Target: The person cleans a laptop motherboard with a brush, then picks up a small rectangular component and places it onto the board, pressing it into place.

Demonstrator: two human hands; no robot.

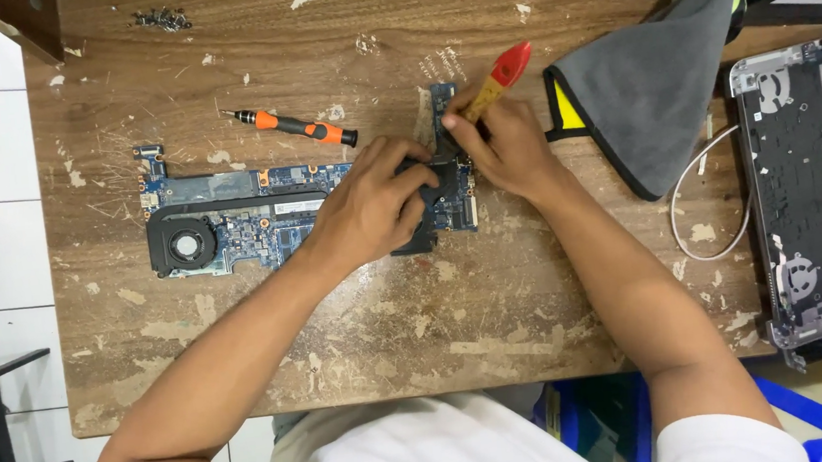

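the scarred brown wooden worktop [361,336] filled most of the frame. at the right edge lay an opened silver laptop base [814,192], and a grey folded microfibre cloth [653,87] sat at upper right. a long blue laptop circuit board with a round black fan [229,218] lay in the middle of the frame, its long axis running left to right, fan end toward the left. the left hand [368,205] pressed down on the board's right part, fingers curled over a dark component. just beside it the right hand [508,146] was closed around a small brush with a wooden handle and red tip [497,80], the handle pointing to the upper right, bristles hidden under the fingers. brushing well here would call for the board held flat and short, light strokes. an orange-and-black screwdriver [291,127] lay above the board, tip toward the upper left.
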